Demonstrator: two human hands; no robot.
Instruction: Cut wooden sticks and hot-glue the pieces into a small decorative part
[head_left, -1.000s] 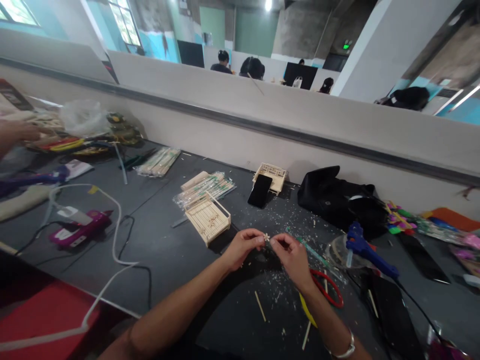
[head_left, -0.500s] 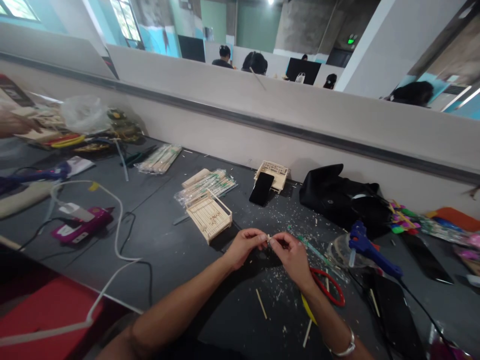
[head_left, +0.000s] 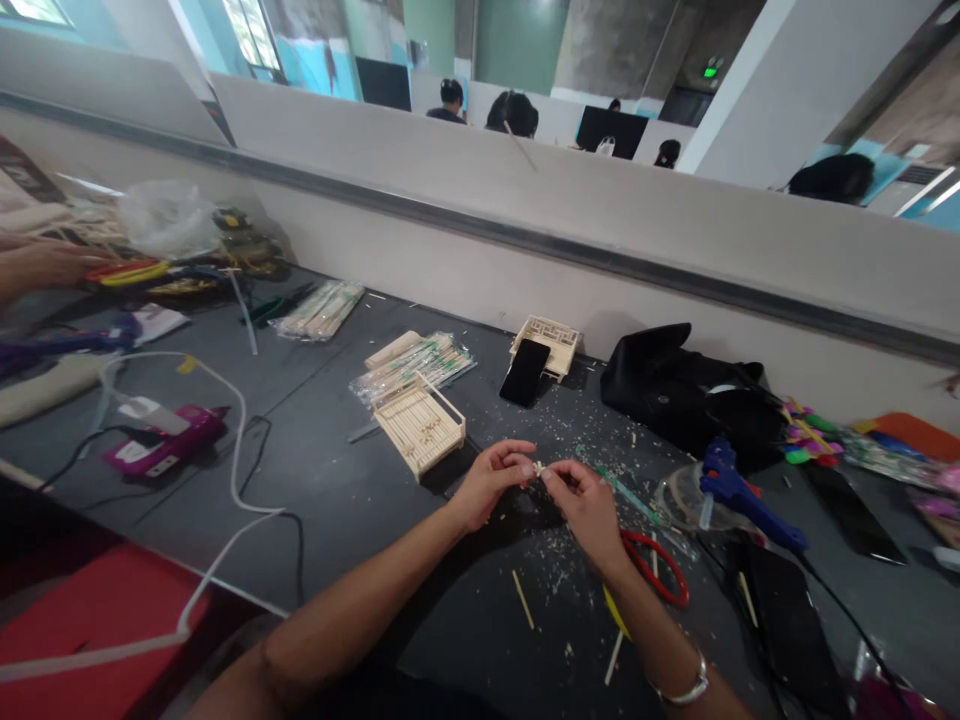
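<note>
My left hand (head_left: 491, 485) and my right hand (head_left: 585, 500) meet over the dark tabletop, fingertips pinched on a tiny pale wooden piece (head_left: 538, 469). Its exact shape is too small to make out. Beyond my left hand stands a small model bed frame of thin wooden sticks (head_left: 420, 428), with small bits lying on its slats. Pale wood crumbs are scattered around and under both hands. Under my right forearm lies a tool with red and yellow handles (head_left: 660, 570), partly hidden by the arm. A loose stick (head_left: 523, 600) rests below the hands.
A blue glue gun (head_left: 750, 495) lies at right near a black bag (head_left: 686, 385). A phone (head_left: 525, 373) leans on another stick model (head_left: 555, 340). Bagged sticks (head_left: 420, 365) lie behind the bed frame. A white cable (head_left: 240, 450) and purple power strip (head_left: 169, 440) occupy the left. Another person's hand (head_left: 45, 265) is far left.
The fingers of my left hand have lifted and loosened a little around the small piece. The other person's hand at far left has shifted. The view has moved slightly.
</note>
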